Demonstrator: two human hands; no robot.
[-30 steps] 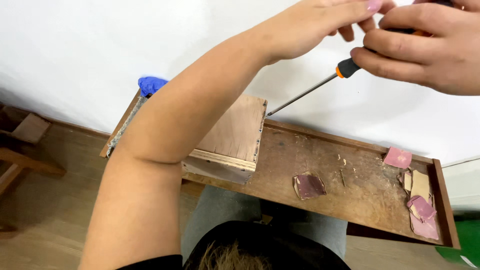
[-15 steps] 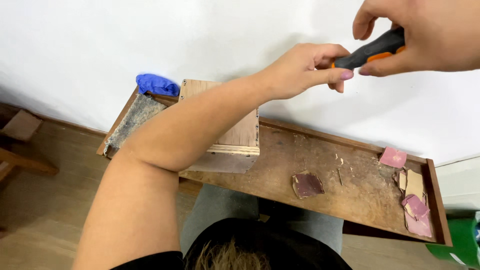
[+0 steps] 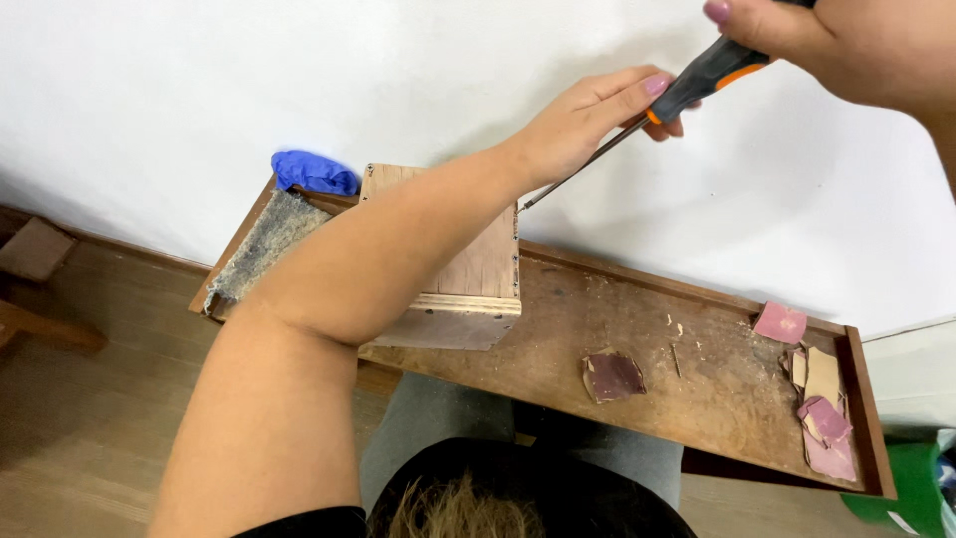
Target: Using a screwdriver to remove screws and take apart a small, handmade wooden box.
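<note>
White wall point(image 3: 149, 110) behind, wood floor point(image 3: 90, 448) below; a long wooden tray point(image 3: 697, 389) held a small wooden box point(image 3: 478, 279), sandpaper scraps point(image 3: 822, 418), a grey pad point(image 3: 264, 244) and a blue glove point(image 3: 314, 172). Right hand point(image 3: 846, 45) was clamped on the screwdriver point(image 3: 637, 125) handle. Left hand point(image 3: 597, 125) pinched its shaft, tip at the box's upper corner.

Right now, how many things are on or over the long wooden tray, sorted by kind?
Sandpaper scraps: 5, as far as the overlapping pile at the right end shows
Wooden box: 1
Screwdriver: 1
Blue glove: 1
Grey felt pad: 1
Total: 9
</note>
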